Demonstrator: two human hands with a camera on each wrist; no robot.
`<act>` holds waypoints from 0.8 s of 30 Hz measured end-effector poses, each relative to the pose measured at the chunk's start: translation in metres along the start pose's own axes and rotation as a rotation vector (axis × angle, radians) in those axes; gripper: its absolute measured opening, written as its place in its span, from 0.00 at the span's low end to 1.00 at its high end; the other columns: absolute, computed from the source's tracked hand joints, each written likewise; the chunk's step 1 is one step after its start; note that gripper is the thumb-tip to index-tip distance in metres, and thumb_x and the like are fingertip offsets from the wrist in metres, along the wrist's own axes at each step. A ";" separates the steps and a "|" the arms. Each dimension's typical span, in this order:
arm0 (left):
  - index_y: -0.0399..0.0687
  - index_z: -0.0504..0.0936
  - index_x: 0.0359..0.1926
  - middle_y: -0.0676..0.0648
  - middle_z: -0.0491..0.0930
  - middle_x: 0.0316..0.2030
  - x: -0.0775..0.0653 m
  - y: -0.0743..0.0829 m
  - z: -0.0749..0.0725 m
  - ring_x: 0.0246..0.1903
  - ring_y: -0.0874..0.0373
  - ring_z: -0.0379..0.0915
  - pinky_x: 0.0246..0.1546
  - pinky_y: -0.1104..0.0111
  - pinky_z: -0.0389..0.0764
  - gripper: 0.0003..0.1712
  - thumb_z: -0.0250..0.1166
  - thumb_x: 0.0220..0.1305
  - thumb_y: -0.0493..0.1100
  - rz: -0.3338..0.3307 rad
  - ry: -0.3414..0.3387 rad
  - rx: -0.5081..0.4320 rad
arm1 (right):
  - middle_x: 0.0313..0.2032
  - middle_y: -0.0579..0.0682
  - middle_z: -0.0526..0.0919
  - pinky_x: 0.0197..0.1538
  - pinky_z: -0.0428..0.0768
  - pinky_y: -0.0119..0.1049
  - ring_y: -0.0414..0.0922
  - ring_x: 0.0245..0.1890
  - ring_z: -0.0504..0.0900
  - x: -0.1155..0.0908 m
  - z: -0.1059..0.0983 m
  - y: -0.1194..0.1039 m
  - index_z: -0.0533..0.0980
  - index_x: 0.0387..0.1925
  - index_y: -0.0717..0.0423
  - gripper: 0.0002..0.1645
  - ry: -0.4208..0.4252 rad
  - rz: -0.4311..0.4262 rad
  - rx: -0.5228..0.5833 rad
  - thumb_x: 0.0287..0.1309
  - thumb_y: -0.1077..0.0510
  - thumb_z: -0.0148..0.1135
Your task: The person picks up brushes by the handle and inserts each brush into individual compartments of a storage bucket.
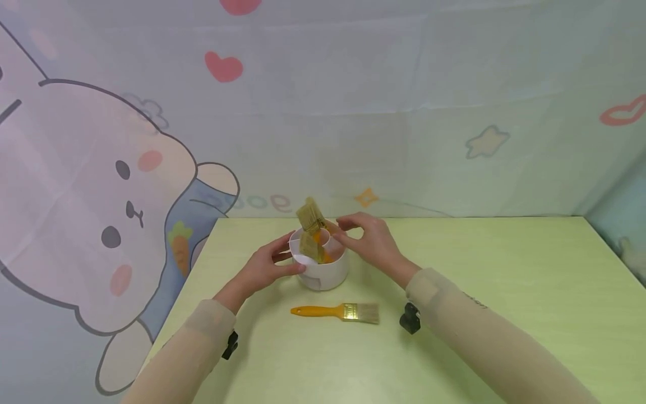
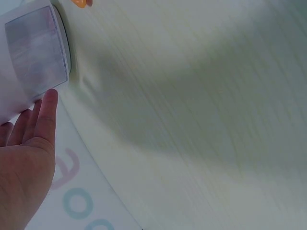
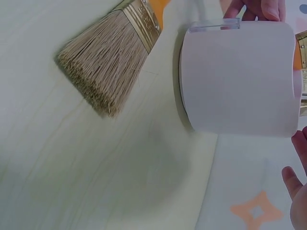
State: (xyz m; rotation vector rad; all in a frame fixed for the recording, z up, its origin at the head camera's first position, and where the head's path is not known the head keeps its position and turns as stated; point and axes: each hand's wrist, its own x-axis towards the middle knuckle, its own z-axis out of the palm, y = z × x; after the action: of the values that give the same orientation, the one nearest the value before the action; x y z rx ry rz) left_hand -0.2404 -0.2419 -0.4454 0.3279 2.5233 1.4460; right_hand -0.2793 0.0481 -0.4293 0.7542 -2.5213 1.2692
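A white round container (image 1: 322, 276) with inner dividers and a round centre tube stands on the table. Two paintbrushes lean in it, bristles up: a rear paintbrush (image 1: 309, 215) and a front paintbrush (image 1: 310, 247). With fairly straight fingers, my left hand (image 1: 263, 265) touches the container's left side, its thumb at the front rim. My right hand (image 1: 372, 240) is at the right rim, thumb and fingers spread apart; in the right wrist view a fingertip meets the rim. A third paintbrush (image 1: 317, 311), yellow-handled, lies flat in front of the container, bristles to the right.
The pale green table (image 1: 479, 269) runs back to a printed cloth (image 1: 353, 140) hanging behind it. A large cartoon rabbit is printed on the cloth at the left. Dark wrist devices hang below both sleeves, the right one (image 1: 410, 318) beside the lying paintbrush's bristles.
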 end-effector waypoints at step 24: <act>0.53 0.58 0.85 0.40 0.65 0.80 0.000 0.002 -0.003 0.75 0.38 0.67 0.71 0.47 0.76 0.52 0.77 0.68 0.48 0.005 0.002 0.008 | 0.52 0.52 0.91 0.65 0.82 0.54 0.51 0.54 0.88 -0.010 -0.028 0.011 0.86 0.58 0.56 0.22 0.013 0.015 -0.019 0.66 0.52 0.76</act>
State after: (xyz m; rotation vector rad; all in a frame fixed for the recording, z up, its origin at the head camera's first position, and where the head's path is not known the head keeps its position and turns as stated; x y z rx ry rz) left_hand -0.2411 -0.2440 -0.4424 0.3341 2.5327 1.4388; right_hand -0.2779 0.0793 -0.4245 0.7223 -2.5295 1.2489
